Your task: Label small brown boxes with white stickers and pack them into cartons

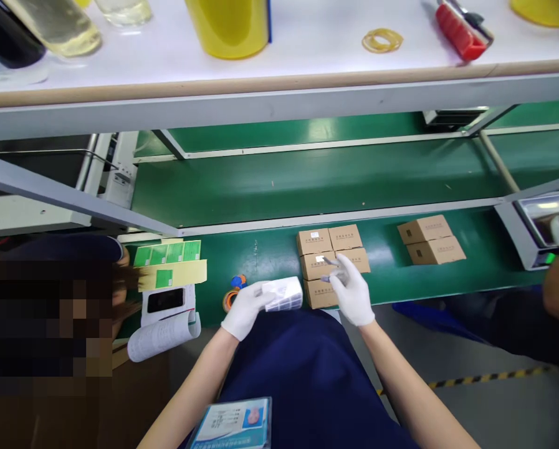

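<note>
In the head view my gloved left hand [244,310] is closed on a white roll of labels [286,288], held near the bench edge. My gloved right hand [353,289] grips a pair of metal tweezers [328,261], whose two tips point left over the cardboard boxes. Several small brown boxes [320,292] stand together under and beside that hand. A small white label [320,259] shows at the upper tweezer tip, over the middle left box; whether it touches the box I cannot tell. Another white label [315,235] lies on the back left box [310,244].
Two more boxes [435,251] stand to the right on the green bench [386,221]. Left of me are tape rolls [230,300], green cards [167,252], a phone [166,300] and curled paper [162,337]. A shelf [307,68] crosses above. Other people are at both sides.
</note>
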Demonstrator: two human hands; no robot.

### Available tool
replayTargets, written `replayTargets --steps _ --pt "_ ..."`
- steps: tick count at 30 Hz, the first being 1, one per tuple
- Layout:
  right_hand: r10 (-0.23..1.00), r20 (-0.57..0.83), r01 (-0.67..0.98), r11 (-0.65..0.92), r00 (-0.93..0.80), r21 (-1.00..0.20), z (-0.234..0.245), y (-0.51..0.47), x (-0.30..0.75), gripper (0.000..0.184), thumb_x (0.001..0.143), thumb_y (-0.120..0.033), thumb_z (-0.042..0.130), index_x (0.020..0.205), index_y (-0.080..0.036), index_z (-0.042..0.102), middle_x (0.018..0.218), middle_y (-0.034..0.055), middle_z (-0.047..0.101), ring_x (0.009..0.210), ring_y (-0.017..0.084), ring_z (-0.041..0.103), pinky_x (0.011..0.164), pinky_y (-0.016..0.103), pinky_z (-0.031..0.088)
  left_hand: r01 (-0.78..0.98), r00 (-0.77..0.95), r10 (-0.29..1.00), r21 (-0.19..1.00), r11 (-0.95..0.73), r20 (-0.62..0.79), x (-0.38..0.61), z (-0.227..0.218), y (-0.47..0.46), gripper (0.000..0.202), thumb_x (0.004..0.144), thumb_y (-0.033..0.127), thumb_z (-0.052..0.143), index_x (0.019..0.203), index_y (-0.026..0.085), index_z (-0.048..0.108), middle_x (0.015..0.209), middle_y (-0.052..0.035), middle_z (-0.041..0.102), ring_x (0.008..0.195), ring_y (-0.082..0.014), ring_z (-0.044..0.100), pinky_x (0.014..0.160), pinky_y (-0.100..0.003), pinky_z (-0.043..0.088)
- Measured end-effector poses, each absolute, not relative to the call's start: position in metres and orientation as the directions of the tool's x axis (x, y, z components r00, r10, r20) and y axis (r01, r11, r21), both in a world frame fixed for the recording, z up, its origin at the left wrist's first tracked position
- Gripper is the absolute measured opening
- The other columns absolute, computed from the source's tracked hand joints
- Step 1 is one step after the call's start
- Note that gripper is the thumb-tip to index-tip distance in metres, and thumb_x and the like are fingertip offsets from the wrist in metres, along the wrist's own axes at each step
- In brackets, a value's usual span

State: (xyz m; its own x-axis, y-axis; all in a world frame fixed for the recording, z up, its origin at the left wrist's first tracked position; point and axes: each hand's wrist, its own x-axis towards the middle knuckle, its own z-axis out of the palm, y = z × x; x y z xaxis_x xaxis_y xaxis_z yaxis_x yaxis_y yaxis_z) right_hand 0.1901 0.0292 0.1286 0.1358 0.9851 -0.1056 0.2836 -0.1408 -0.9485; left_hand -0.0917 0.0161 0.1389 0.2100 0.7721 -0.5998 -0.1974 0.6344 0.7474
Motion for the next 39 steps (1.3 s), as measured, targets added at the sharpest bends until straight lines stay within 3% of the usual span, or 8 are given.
replayTargets --steps 3,9,16,27,30,33,36,39 --pt "0.973 -0.125 0.415 -0.198 0.196 -0.888 0.088 0.030 0.232 0.060 0.089 -0.024 0.060 0.148 -0.021 0.052 0.132 0.0123 0.068 0.087 0.019 0.071 0.088 0.043 0.063 -0.217 0.145 0.755 0.724 0.655 -0.640 -0.108 0.126 0.019 0.042 0.076 0.031 0.085 0.114 0.013 0.079 0.126 -0.0156 0.076 0.117 -0.0324 0.071 0.103 -0.040 0.054" --pt "0.996 -0.083 0.551 -0.084 0.027 -0.830 0.034 0.024 0.242 0.059 0.089 -0.018 0.048 0.148 -0.022 0.054 0.134 0.0114 0.066 0.082 0.018 0.069 0.088 0.040 0.062 -0.218 0.045 0.687 0.664 0.715 -0.725 -0.114 0.129 0.027 0.045 0.071 0.030 0.090 0.112 0.015 0.079 0.117 -0.0132 0.080 0.103 -0.0289 0.075 0.095 -0.036 0.058" --pt "0.992 -0.117 0.565 -0.068 -0.052 -0.822 0.023 0.028 0.233 0.068 0.086 -0.010 0.044 0.152 -0.024 0.051 0.132 0.0093 0.067 0.076 0.016 0.066 0.088 0.037 0.062 -0.247 0.102 0.702 0.666 0.704 -0.705 -0.109 0.135 0.028 0.048 0.071 0.030 0.090 0.113 0.012 0.079 0.122 -0.0156 0.077 0.114 -0.0323 0.072 0.096 -0.036 0.058" --pt "0.993 -0.096 0.585 -0.039 -0.066 -0.810 0.021 0.027 0.231 0.072 0.085 -0.008 0.044 0.154 -0.028 0.048 0.137 0.0070 0.066 0.073 0.015 0.064 0.089 0.037 0.061 -0.248 0.103 0.698 0.661 0.708 -0.708 -0.111 0.125 0.025 0.050 0.072 0.032 0.089 0.117 0.013 0.077 0.123 -0.0159 0.077 0.113 -0.0311 0.073 0.097 -0.036 0.059" --pt "0.993 -0.086 0.585 -0.026 -0.075 -0.810 0.021 0.027 0.230 0.070 0.087 -0.009 0.042 0.155 -0.027 0.047 0.142 0.0086 0.063 0.079 0.016 0.067 0.093 0.038 0.061 -0.252 0.128 0.703 0.662 0.706 -0.700 -0.112 0.124 0.025 0.048 0.073 0.033 0.089 0.116 0.014 0.078 0.130 -0.0167 0.074 0.121 -0.0332 0.070 0.102 -0.038 0.057" --pt "0.992 -0.072 0.586 0.001 -0.101 -0.810 0.024 0.028 0.229 0.073 0.088 -0.006 0.040 0.157 -0.027 0.044 0.149 0.0072 0.058 0.102 0.019 0.069 0.101 0.040 0.058 -0.259 0.105 0.694 0.654 0.711 -0.713 -0.113 0.120 0.024 0.048 0.072 0.033 0.090 0.115 0.015 0.078 0.132 -0.0162 0.073 0.125 -0.0338 0.068 0.107 -0.039 0.055" --pt "0.990 -0.064 0.602 0.026 -0.128 -0.798 0.027 0.028 0.224 0.075 0.089 -0.005 0.037 0.159 -0.029 0.041 0.154 0.0047 0.054 0.131 0.021 0.059 0.111 0.041 0.052 -0.264 0.106 0.696 0.655 0.708 -0.710 -0.114 0.118 0.024 0.050 0.072 0.033 0.090 0.116 0.014 0.078 0.138 -0.0172 0.070 0.132 -0.0344 0.063 0.111 -0.041 0.052" --pt "0.984 -0.090 0.638 0.031 -0.156 -0.770 0.030 0.029 0.216 0.076 0.089 -0.006 0.038 0.161 -0.029 0.036 0.156 0.0057 0.051 0.138 0.023 0.054 0.113 0.042 0.050 -0.260 0.124 0.707 0.665 0.701 -0.697 -0.114 0.117 0.024 0.046 0.073 0.033 0.089 0.114 0.014 0.078 0.136 -0.0172 0.071 0.130 -0.0353 0.064 0.111 -0.042 0.052"
